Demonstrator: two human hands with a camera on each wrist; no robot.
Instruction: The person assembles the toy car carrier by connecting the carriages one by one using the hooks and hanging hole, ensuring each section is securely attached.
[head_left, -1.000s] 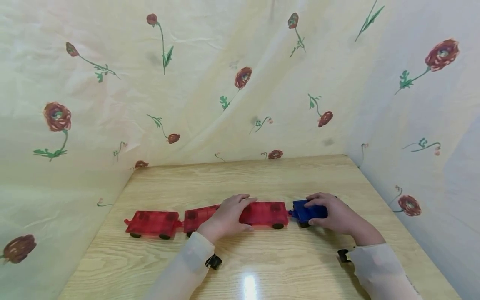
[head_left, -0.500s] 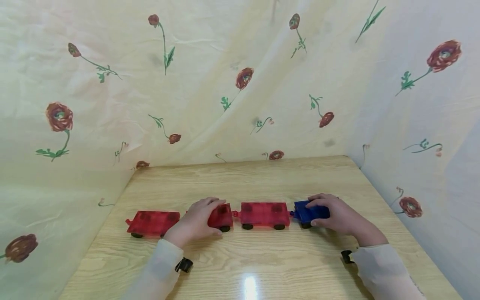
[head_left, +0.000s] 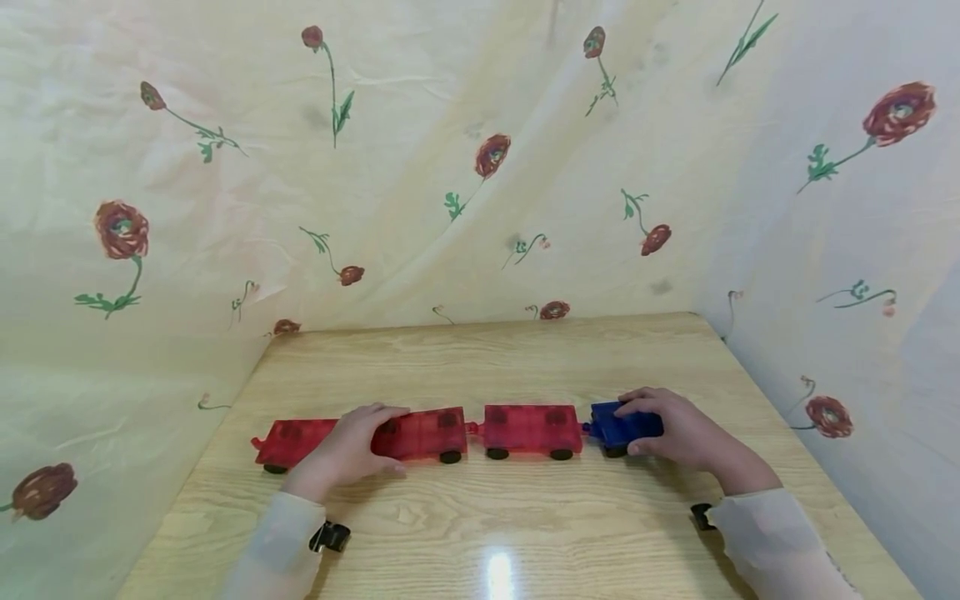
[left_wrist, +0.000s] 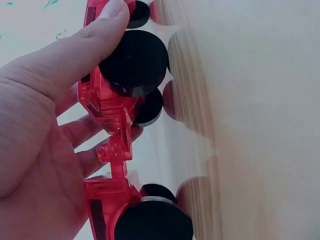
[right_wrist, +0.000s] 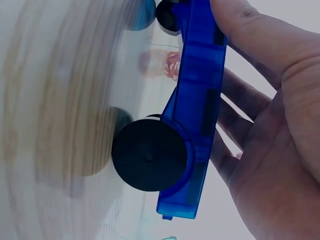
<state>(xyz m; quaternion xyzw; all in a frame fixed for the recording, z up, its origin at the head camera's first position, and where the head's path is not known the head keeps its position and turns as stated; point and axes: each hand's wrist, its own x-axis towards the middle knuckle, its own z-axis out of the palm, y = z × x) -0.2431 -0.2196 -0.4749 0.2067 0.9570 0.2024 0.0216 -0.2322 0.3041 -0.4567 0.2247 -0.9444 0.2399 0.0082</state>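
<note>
Left hand [head_left: 347, 450] grasping red cars' [head_left: 420, 433] coupling, right hand [head_left: 675, 431] gripping blue car [head_left: 618, 427] at row's end

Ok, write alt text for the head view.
A left hand and a right hand grip a toy train on a wooden table: three red cars, with a blue car at the right end. Floral cloth hangs behind.

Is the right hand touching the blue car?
Touching. The right wrist view shows the right hand with thumb and fingers on both sides of the blue car.
</note>
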